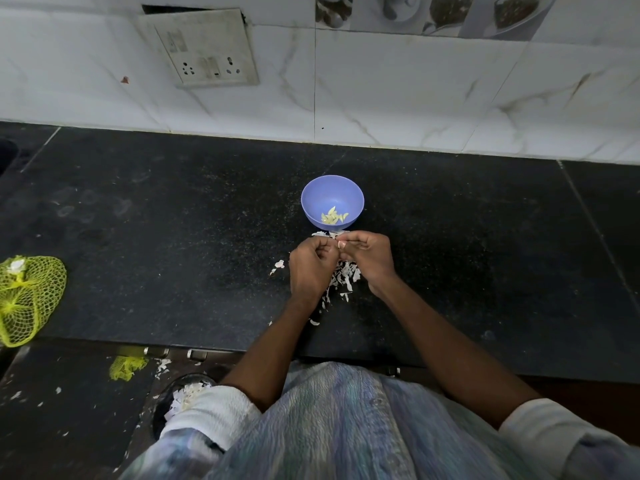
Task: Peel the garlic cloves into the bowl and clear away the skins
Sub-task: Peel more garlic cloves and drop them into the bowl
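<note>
1. A clove is being peeled just in front of the blue bowl (pixel 332 199), on its near side; peeling is judged to be the step in hand.
2. The left hand (pixel 310 268) is being held curled, fingers closed inward toward the right hand (pixel 369 256), whose thumb and fingertips are being pinched together where the two hands meet.
3. What is being pinched is probably a garlic clove, though it is hidden between the fingers.
4. A few peeled cloves (pixel 334 216) are being kept inside the bowl (pale yellow, low against its near wall).
5. Loose skins (pixel 346 277) are being left under the hands, nearer the counter edge than the bowl; a yellow mesh bag (pixel 29 296) is lying far left of the bowl.
6. Next, the bared clove is being called to be dropped forward into the bowl, then the skins gathered.
</note>
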